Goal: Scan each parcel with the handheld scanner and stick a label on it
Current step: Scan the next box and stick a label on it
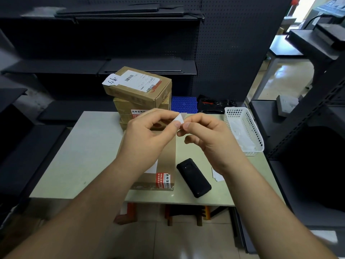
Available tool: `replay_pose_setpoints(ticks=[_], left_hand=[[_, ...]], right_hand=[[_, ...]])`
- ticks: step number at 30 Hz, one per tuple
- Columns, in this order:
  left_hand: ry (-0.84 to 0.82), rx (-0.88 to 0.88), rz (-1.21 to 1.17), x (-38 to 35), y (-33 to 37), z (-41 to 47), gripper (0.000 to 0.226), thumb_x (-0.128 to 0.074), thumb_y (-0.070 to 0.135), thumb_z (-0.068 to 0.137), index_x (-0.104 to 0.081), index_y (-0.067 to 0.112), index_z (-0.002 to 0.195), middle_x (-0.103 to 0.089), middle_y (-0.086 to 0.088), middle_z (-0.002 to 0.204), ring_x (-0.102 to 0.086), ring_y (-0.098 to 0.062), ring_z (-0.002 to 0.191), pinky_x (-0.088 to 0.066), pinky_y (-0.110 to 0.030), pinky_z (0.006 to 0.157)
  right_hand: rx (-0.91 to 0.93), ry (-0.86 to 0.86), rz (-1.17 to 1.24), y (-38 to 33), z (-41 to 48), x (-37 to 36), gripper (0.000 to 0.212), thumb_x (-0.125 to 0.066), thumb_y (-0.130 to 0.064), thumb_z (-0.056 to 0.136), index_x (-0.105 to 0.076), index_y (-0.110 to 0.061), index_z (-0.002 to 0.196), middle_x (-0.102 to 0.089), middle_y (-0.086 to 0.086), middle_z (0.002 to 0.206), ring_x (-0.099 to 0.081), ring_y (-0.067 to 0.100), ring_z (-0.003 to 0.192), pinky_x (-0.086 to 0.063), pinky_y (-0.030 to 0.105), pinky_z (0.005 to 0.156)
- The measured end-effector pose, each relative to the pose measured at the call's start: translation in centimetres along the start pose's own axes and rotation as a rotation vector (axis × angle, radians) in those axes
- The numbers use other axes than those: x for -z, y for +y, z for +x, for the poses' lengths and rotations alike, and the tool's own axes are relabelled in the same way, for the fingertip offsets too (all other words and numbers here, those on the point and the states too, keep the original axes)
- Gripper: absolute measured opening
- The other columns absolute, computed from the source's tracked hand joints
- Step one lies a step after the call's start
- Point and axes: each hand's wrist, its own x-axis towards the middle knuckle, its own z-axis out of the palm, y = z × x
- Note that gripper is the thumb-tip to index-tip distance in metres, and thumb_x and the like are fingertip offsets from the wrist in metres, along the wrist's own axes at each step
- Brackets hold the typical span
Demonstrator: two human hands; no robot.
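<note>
Two hands are up in front of me, close together over the parcel: my left hand [149, 131] and right hand [207, 135] each pinch a small white label [178, 118] between thumb and forefinger, fingers narrow, the rest loosely curled. I judge the step to be peeling the label from its backing. A grey flap shows behind the white corner, but I cannot tell which layer is sticker and which is backing.

Below the hands a long brown parcel [167, 150] lies flat on the worktop [84, 156]. Its near end carries a red-and-white sticker, and my left wrist hides much of its top. The black handheld scanner [194, 177] lies just beside it on the right, touched by neither hand. A few white slips [218, 176] sit near the scanner, partly behind my right wrist.

Next, as I read it, the layers must come fully apart without the sticker folding on itself, then it goes down flat on a bare patch of the parcel. Whether this parcel has been scanned does not show.

Farther off, a white basket [237, 109] stands at the right edge, its contents pale and unclear. A stack of parcels [138, 90] rises at the back, the top one bearing a hand-marked slip [112, 81].
</note>
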Motion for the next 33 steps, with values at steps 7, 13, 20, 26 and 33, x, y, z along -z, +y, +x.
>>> replay_pose_setpoints(ticks=[7, 13, 20, 26, 33], left_hand=[[0.001, -0.029, 0.008, 0.2, 0.3, 0.0, 0.019, -0.068, 0.015, 0.09, -0.071, 0.03, 0.102, -0.069, 0.016, 0.095, -0.065, -0.002, 0.094, -0.049, -0.01, 0.077], [0.014, -0.06, 0.015, 0.4, 0.5, 0.1, 0.02, -0.069, 0.012, 0.09, -0.071, 0.027, 0.101, -0.069, 0.014, 0.095, -0.066, -0.002, 0.093, -0.049, -0.009, 0.076], [0.017, -0.065, 0.026, 0.3, 0.3, 0.3, 0.02, -0.07, 0.01, 0.089, -0.072, 0.025, 0.103, -0.07, 0.011, 0.097, -0.067, -0.007, 0.094, -0.05, -0.012, 0.077], [0.028, -0.029, 0.031, 0.0, 0.4, 0.5, 0.023, -0.071, 0.016, 0.088, -0.069, 0.032, 0.105, -0.069, 0.012, 0.1, -0.066, -0.007, 0.097, -0.053, -0.014, 0.08], [0.007, -0.094, 0.049, 0.0, 0.1, 1.2, 0.011, -0.071, 0.014, 0.089, -0.076, 0.014, 0.098, -0.072, 0.002, 0.102, -0.067, -0.017, 0.101, -0.055, -0.02, 0.081]], right_hand=[[0.027, 0.011, -0.032, -0.2, 0.0, -0.5, 0.007, -0.063, -0.015, 0.078, -0.068, -0.017, 0.072, -0.067, 0.003, 0.074, -0.063, 0.014, 0.076, -0.048, 0.026, 0.067], [0.05, 0.007, -0.056, -0.2, 0.2, -0.7, 0.007, -0.063, -0.015, 0.078, -0.069, -0.014, 0.075, -0.068, 0.003, 0.075, -0.064, 0.013, 0.076, -0.049, 0.026, 0.066], [0.065, 0.008, -0.073, -0.2, 0.6, -0.7, 0.009, -0.062, -0.016, 0.078, -0.068, -0.018, 0.072, -0.068, 0.002, 0.073, -0.063, 0.012, 0.074, -0.048, 0.026, 0.066], [0.08, 0.001, -0.082, -0.2, 0.7, -0.2, 0.008, -0.061, -0.015, 0.079, -0.066, -0.015, 0.073, -0.067, 0.001, 0.072, -0.062, 0.01, 0.072, -0.047, 0.024, 0.065], [0.13, -0.022, -0.091, -0.4, 1.3, 0.0, 0.012, -0.061, -0.013, 0.08, -0.066, -0.019, 0.071, -0.065, -0.005, 0.072, -0.059, 0.007, 0.071, -0.045, 0.02, 0.063]])
